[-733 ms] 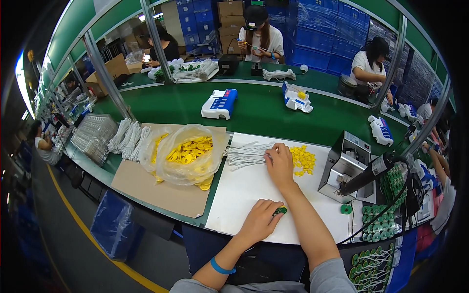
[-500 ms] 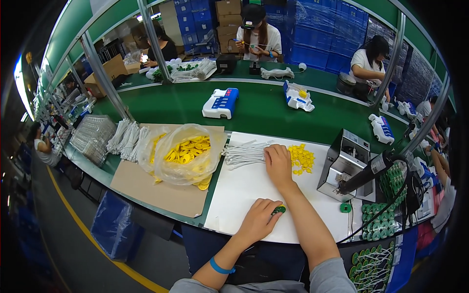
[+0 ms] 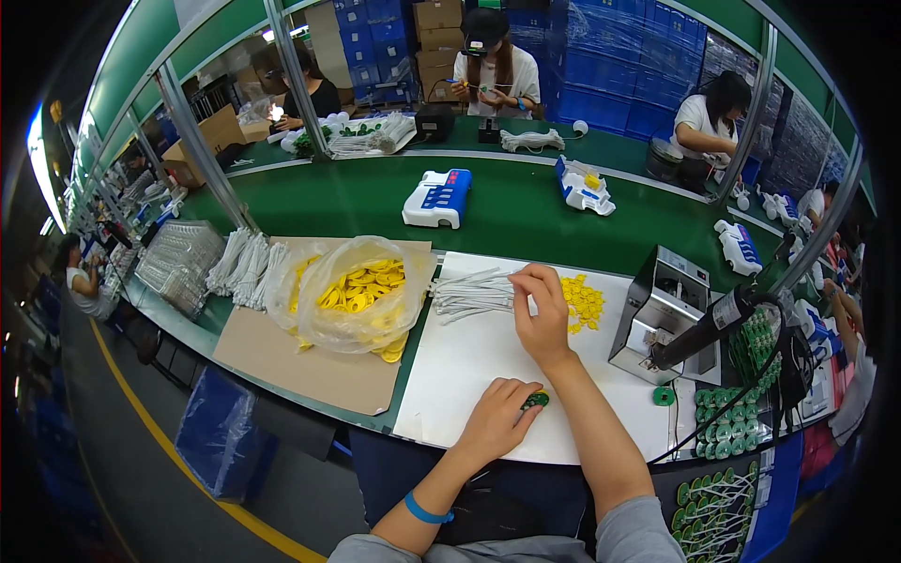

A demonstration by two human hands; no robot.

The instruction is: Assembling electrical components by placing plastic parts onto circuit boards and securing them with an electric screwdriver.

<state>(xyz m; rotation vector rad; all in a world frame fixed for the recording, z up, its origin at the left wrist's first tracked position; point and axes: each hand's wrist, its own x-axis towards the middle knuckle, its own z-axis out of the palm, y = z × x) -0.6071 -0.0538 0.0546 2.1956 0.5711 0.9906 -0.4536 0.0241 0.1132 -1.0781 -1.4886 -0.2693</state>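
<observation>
"Head view: what have your hands got?"

"My left hand [image 3: 496, 419] grips a green disc [image 3: 535, 402] between thumb and fingers, over the white sheet [image 3: 436, 399]. My right hand [image 3: 542, 327], fingers curled, is at the ends of the white wires [image 3: 469, 298]; whether it pinches one, I cannot tell."

"Containers?"

"Left of both hands, an open plastic bag [image 3: 361, 336] heaped with yellow discs [image 3: 364, 284], sitting on cardboard [image 3: 282, 366]."

"And the edges?"

"The sheet's front edge passes just on the near side of my left hand, and its white surface stretches between my hands. Loose yellow pieces [image 3: 584, 302] lie beside my right hand, with a metal box [image 3: 643, 345] farther right."

"Beyond?"

"Ahead of my hands, a green surface [image 3: 511, 197] carries blue-and-white housings [image 3: 438, 199]. A co-worker [image 3: 521, 80] is past it."
</observation>
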